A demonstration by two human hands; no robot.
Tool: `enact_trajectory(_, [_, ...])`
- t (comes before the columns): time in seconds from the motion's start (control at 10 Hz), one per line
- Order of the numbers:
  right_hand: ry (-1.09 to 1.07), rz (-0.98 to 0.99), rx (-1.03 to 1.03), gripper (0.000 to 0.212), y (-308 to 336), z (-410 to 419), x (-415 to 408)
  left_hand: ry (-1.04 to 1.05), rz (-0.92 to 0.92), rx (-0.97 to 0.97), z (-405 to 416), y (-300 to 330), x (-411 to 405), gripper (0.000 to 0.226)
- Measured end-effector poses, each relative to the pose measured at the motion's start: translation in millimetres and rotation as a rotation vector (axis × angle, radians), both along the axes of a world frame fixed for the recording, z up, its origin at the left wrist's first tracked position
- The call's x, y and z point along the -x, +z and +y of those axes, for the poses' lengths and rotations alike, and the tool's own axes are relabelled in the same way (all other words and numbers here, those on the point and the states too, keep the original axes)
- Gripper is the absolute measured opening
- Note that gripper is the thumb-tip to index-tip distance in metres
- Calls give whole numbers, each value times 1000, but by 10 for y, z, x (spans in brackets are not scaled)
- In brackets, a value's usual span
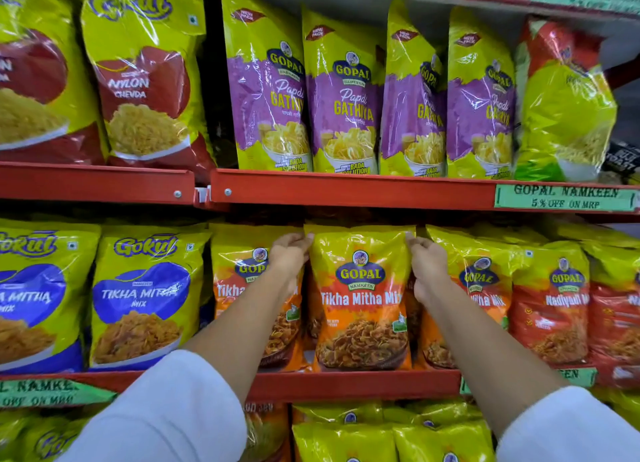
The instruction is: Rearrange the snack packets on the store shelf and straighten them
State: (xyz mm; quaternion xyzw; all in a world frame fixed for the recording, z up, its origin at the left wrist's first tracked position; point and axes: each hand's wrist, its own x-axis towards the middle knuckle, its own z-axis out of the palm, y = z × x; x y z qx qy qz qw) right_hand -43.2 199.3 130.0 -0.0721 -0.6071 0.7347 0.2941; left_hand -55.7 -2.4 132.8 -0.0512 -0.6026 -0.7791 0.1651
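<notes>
A yellow and orange Gopal Tikha Mitha Mix packet (362,299) stands upright in the middle of the middle shelf. My left hand (289,255) grips its upper left corner and my right hand (426,259) grips its upper right corner. Matching Tikha Mitha Mix packets stand on either side, one (242,288) partly hidden behind my left forearm, another (481,288) behind my right wrist. Both arms wear white sleeves.
Purple Papdi Gathiya packets (343,98) line the upper shelf, with a tilted yellow-red packet (568,105) at their right. Gokul packets (145,299) fill the left side. Red Nadiyadi packets (554,302) stand at right. Red shelf rails (346,188) carry green price labels (564,197). More packets sit below.
</notes>
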Motion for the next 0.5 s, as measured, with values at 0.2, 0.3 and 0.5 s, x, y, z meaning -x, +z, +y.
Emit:
enact_trajectory(0.2, [-33,53,-3,20,2,-43,-32,168,77,82,17,-35,54,24])
enact_trajectory(0.3, [-128,65,-154,36,-102,-113,-168,276,161,218,27,-94,-85,32])
enact_trajectory(0.5, [-404,204,-726,62,-385,-421,-570,629,557,754,-120,-220,-628,40])
